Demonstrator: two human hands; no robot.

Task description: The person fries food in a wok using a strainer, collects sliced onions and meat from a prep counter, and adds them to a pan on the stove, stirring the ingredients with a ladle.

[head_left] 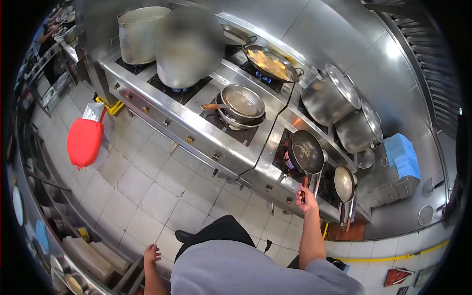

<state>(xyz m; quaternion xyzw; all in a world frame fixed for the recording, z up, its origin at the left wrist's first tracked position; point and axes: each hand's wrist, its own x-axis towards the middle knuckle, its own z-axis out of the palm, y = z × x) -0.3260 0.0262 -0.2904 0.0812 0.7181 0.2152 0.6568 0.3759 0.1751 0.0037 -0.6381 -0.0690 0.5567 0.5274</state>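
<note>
Nearest us, our left hand (pixel 152 253) hangs low beside our body, its fingers released and loosely curled. Our right hand (pixel 307 197) reaches forward, its fingers clenched around the reddish-brown handle (pixel 305 183) of the black frying pan (pixel 306 151). That pan sits over a lit burner (pixel 288 160) at our end of the stove (pixel 201 142), with pale bits scattered inside it.

Just right of the black frying pan we have a smaller pan (pixel 343 184) with a light-coloured inside, its handle (pixel 350 215) pointing back toward us. To the left of the black frying pan, stacked pans (pixel 242 102) rest on the stove, a wooden handle sticking out leftward. Beyond it to the right stand two lidded pots (pixel 328 96) and a blue cloth (pixel 403 155). Farther off to its left, a wok (pixel 270 64) of yellowish food sits over blue flame, and past the stacked pans we see a big, partly blurred pot (pixel 179 73) and a tall pot (pixel 140 37).
</note>
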